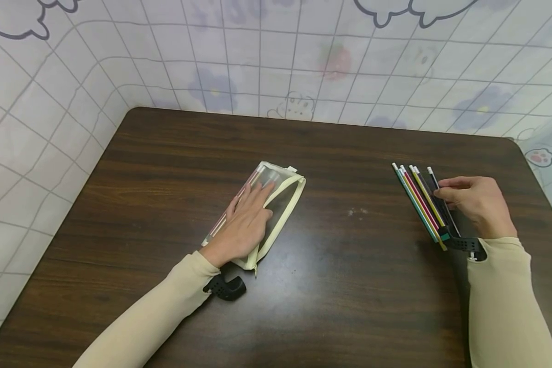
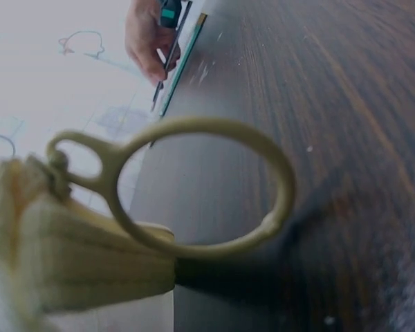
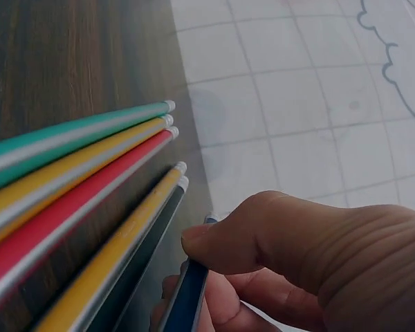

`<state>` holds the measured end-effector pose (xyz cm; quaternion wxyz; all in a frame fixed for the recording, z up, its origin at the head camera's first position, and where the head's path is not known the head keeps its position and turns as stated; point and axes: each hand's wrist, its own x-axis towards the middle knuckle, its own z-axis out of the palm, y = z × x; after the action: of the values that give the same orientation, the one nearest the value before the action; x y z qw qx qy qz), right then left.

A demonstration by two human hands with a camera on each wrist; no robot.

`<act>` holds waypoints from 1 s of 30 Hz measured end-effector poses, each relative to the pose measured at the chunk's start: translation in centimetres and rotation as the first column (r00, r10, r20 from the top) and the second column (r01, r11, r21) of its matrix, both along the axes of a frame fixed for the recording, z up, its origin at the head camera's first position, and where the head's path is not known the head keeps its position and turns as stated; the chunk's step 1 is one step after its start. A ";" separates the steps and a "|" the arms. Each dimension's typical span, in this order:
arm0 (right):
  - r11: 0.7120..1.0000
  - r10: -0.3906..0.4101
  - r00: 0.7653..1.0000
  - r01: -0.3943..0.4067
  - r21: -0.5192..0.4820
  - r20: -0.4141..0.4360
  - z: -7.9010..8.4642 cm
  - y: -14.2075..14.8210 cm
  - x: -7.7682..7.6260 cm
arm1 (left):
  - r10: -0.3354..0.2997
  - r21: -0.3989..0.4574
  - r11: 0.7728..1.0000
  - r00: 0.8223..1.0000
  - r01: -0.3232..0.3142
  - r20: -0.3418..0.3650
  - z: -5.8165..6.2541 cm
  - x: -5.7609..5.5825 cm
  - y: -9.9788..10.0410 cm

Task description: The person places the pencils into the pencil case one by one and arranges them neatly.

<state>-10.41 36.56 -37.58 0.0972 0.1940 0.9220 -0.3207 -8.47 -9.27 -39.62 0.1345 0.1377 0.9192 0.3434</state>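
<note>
My left hand (image 1: 246, 220) rests with its fingers extended on a see-through pencil case (image 1: 285, 214) with pale yellow trim. Some pencils show through its clear side. The case's zipper pull ring (image 2: 283, 180) looms large in the left wrist view. At the right, my right hand (image 1: 480, 202) pinches a dark blue pencil (image 3: 187, 297) between thumb and fingers, its white end tilted up and away. Close beside it lie several more pencils: a green pencil (image 3: 76, 142), a red pencil (image 3: 76, 216), yellow ones and a dark one (image 3: 149, 252).
Everything lies on a dark wood-grain table (image 1: 340, 286). A pale sheet with a grid and cartoon prints (image 1: 239, 61) hangs behind its far edge and along the left side. Each wrist wears a black camera strap (image 1: 225, 287).
</note>
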 end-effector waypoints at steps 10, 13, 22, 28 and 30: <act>0.996 -0.003 1.000 0.004 -0.087 0.013 0.7 0.2 0.4 | -0.002 0.005 1.000 1.000 0.002 0.000 0.0 0.1 0.0; 0.994 0.006 1.000 -0.004 -0.105 0.013 0.9 0.3 0.4 | -0.001 0.007 1.000 1.000 0.001 0.002 0.0 0.1 0.0; 0.985 0.034 0.998 -0.042 -0.169 -0.045 1.5 0.3 0.3 | -0.002 0.005 1.000 1.000 0.002 -0.004 0.0 0.1 0.0; 0.978 0.044 0.997 -0.057 -0.200 -0.068 1.4 0.1 0.3 | -0.004 0.003 1.000 1.000 0.004 -0.012 -0.1 0.1 0.1; 0.970 0.058 0.996 -0.073 -0.232 -0.070 1.4 0.2 0.3 | -0.002 0.001 1.000 1.000 0.002 -0.010 -0.1 0.1 0.1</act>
<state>-10.08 36.79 -36.17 0.1008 0.1403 0.8862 -0.4298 -8.39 -9.19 -39.67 0.1303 0.1404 0.9195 0.3433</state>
